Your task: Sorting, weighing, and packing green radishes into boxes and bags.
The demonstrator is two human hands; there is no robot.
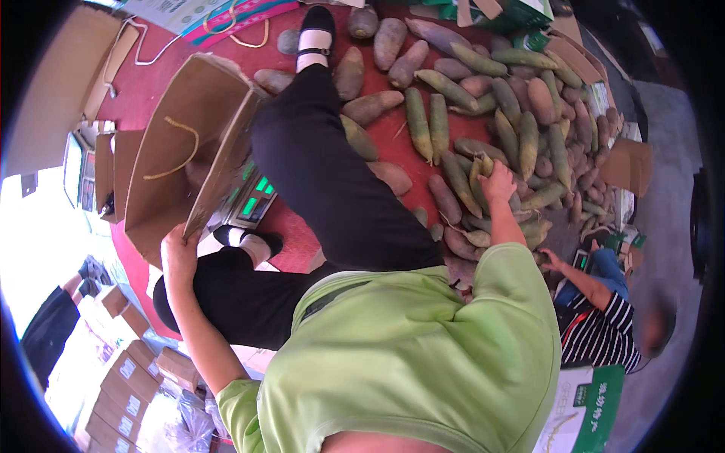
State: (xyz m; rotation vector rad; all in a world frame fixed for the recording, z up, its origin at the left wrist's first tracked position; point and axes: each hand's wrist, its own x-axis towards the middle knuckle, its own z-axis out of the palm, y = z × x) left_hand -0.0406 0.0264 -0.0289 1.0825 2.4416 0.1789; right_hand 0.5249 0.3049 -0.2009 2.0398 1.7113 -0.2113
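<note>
My left hand grips the lower rim of an open brown cardboard carton with yellow rope handles. The carton stands tilted on a scale with a green lit display. My right hand reaches out into a big heap of long green and purplish root vegetables on the red floor. Its fingers curl around the end of one greenish root. My black-trousered legs and a black shoe stretch out between the carton and the heap.
A person in a striped top crouches at the right with a phone. Flat brown cartons are stacked at the lower left, near another person. A green and white box stands at the lower right, with more boxes at the top.
</note>
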